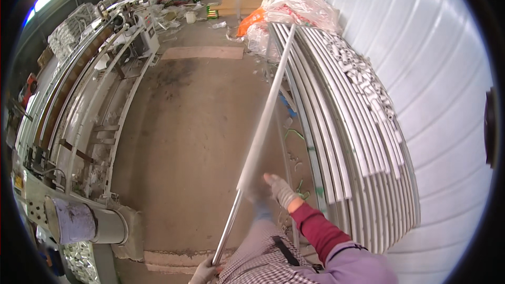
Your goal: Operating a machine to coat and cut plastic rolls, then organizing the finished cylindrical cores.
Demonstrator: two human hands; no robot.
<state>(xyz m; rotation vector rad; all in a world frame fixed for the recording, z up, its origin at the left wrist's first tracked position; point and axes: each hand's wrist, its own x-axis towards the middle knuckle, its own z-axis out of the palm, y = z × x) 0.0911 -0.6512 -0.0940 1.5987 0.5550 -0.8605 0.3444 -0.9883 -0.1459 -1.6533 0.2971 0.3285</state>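
I stand on a brown workshop floor (194,115), closed off on the right by a pale ribbed wall (421,79). Down my left runs one long machine (73,126), its rails and frame lining the floor. Near its close end lies one cylinder (71,223) with a purplish cover, and below that one bin (107,265) of short silvery pieces (79,262). The machine's inner edge bounds the free floor on the left; the middle is open, stained dark in places. At its far end lies one flat board (202,52), with one white bucket (190,17) beyond.

At the lower edge, my gloved left hand (204,272), partly cut off, is wrapped round one thin shiny rod (229,223). The rod slopes up and away, meeting one thicker silvery tube (265,110), whose far end overlaps the stack in my sight; I cannot tell whether they touch. My right hand (281,189), also gloved, is just right of the tube, fingers loose and grasping nothing.

Farther off, one orange bag (251,22) and heaped clear plastic (297,2) block the way behind the stack. The stack of long metal tubes (331,115) fills my right side, too many to count surely. Uncounted short tube pieces (363,73) lie on it beside the wall.
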